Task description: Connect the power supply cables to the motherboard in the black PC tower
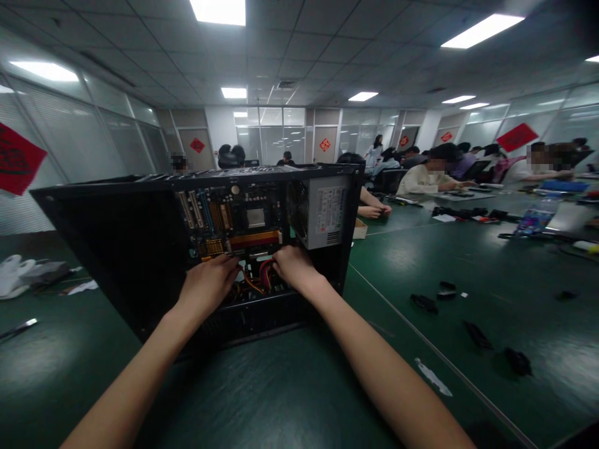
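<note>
The open black computer case [276,315] stands on the green desk [243,399], which stretches out before its lower edge, over which the left hand [210,279] and right hand [294,267] reach, fingers bent near coloured cables [266,274] below the circuit board [241,212], their grip unclear.

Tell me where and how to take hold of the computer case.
Probably best by the upright outer edges of the computer case, one hand coming from the left and one from the right. It stands on the table with its open side facing you, so those straight edges are exposed, well apart, and away from the loose wires inside.
</note>
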`<act>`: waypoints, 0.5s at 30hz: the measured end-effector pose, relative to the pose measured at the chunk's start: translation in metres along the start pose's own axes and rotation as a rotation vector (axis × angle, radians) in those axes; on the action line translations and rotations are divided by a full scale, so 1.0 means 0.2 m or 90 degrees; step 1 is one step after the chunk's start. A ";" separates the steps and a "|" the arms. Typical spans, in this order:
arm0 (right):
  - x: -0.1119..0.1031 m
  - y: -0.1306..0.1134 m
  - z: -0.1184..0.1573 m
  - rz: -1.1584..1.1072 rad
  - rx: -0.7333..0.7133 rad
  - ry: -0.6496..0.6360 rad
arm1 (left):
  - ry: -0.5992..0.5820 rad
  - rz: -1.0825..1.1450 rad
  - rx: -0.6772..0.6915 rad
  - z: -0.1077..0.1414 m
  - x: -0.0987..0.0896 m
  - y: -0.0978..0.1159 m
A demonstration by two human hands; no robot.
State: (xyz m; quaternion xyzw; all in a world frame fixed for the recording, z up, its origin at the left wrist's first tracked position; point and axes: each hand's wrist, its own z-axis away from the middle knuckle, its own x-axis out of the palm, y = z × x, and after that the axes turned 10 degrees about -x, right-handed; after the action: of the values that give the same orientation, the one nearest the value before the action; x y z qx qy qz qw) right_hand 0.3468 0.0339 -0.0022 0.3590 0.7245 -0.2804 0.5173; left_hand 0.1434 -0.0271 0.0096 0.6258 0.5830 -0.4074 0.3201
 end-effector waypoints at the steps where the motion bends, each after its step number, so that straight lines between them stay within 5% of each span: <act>1: 0.00 0.00 0.00 0.001 0.010 -0.003 | -0.013 0.008 0.005 -0.01 0.01 0.00; 9: -0.03 -0.01 0.00 -0.003 0.005 -0.006 | -0.113 -0.082 0.017 -0.20 0.04 0.12; 15: -0.01 0.00 0.01 -0.006 -0.011 0.007 | -0.127 -0.047 0.004 -0.20 0.06 0.13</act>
State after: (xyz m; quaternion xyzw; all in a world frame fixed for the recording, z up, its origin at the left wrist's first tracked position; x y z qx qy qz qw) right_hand 0.3477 0.0325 -0.0004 0.3524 0.7313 -0.2749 0.5152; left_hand 0.1748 0.0109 0.0158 0.5611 0.5699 -0.4809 0.3593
